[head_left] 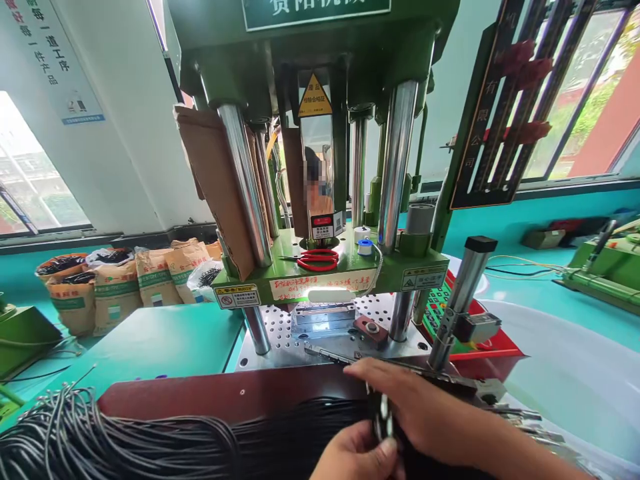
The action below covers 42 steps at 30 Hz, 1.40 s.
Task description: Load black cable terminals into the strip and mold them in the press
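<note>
Dark piece with bright metal parts (384, 415), head view: it stands nearly upright between the two hands at the lower middle, in front of the press, its exact form blurred and partly covered. The left hand (357, 457), lowest in the view, has its fingers closed on the lower end of this piece, the thumb pressed over it. The right hand (420, 407) enters from the right with its fingers extended and close together above the upper end — whether they grip it cannot be told, since the palm side is hidden.

Left of the hands, a thick bundle of black cables (280, 433) lies along the near side of the maroon surface (200, 393); at the far left its loose ends (55, 420) fan out in loops. Metal-ended pieces (523, 415) lie together at the lower right.

Behind the surface stands the green press (320, 40) with polished columns (399, 147). Its perforated metal plate (280, 333) bears a metal block (323, 322), with a brown block (373, 337) just to the right and a narrow bar (327, 355) in front. On the green platen (390, 275) above — red-handled pliers (317, 259), near a blue-and-white spool (365, 247). Filled paper sacks (117, 293) stand at left; a red tray (490, 363), at right.
</note>
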Each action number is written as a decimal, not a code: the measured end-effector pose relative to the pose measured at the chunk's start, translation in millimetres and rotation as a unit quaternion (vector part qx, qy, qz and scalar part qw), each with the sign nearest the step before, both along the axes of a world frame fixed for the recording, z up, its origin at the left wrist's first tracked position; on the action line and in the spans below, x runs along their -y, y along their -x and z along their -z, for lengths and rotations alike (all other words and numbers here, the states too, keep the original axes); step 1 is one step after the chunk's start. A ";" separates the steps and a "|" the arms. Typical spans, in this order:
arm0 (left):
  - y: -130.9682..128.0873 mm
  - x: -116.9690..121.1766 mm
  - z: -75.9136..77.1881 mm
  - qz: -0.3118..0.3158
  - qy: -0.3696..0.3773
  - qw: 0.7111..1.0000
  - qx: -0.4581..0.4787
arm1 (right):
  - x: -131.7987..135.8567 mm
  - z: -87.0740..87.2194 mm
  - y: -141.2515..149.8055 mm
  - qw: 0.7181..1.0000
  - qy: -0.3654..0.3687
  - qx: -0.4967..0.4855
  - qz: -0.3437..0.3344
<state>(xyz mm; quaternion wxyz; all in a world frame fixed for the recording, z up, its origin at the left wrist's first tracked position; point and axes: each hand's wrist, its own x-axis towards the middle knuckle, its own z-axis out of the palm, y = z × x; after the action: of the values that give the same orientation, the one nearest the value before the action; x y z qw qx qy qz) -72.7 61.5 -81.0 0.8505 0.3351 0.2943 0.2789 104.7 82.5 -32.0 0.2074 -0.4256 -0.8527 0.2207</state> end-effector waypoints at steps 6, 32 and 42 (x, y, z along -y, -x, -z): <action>11.7 -8.4 -4.7 -0.105 0.060 0.992 0.028 | -16.3 27.1 10.6 0.979 -0.065 0.051 0.188; 36.1 -49.2 -42.6 -0.163 -0.026 0.978 -0.130 | -44.1 3.5 37.5 0.909 0.291 -0.280 0.101; 17.2 -70.5 -28.2 -0.101 -0.110 0.971 -0.188 | -47.8 32.0 52.9 0.799 0.294 -0.489 0.191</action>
<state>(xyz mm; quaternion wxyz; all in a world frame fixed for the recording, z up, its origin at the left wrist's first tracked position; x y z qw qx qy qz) -89.9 132.0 -52.8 0.7052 0.4415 0.4486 0.3265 51.8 130.3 -64.0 0.4995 -0.4563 -0.4334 0.5953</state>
